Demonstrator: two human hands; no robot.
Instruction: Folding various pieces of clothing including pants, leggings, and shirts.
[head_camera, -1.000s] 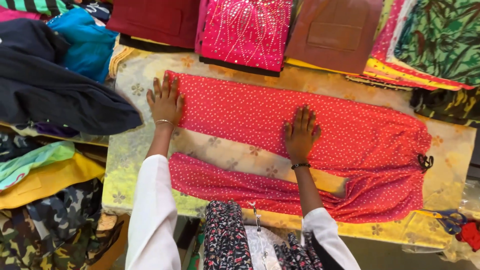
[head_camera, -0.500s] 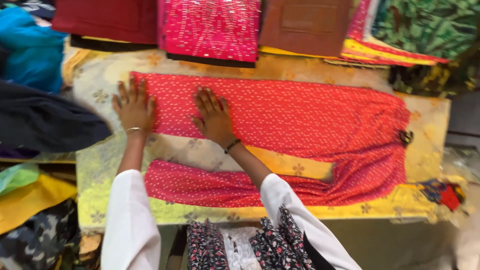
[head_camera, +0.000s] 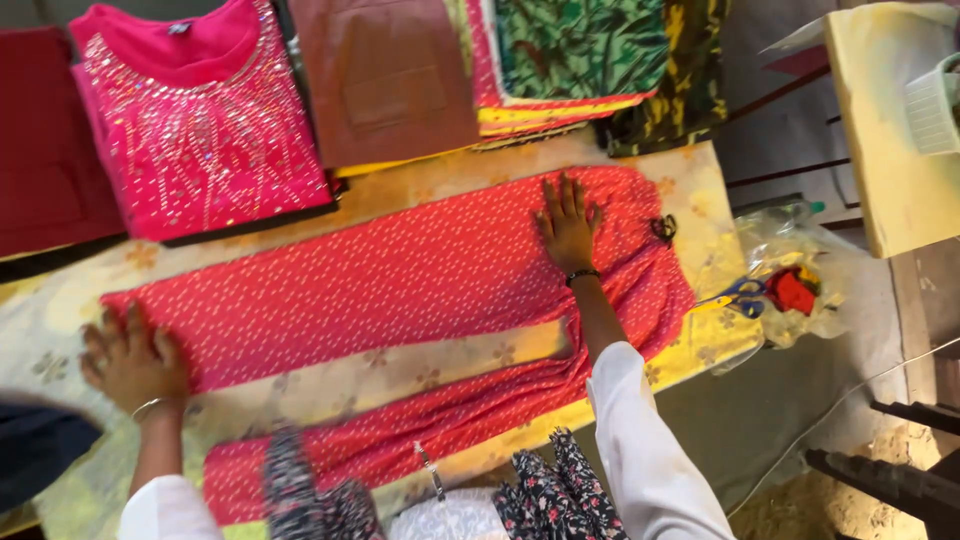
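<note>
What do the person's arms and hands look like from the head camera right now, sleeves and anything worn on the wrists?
Both arms wear long, loose white sleeves that end short of the wrists. The left hand is bare, with a thin silver-coloured bangle at the wrist. The right hand is also bare, with a dark beaded band around the wrist. No gloves show, and any rings are too small to tell.

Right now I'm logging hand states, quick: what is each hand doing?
Left hand: open, flat on the near end of the red dotted fabric, holding nothing.
Right hand: open, fingers spread, pressing flat on the same fabric's far end.
</note>
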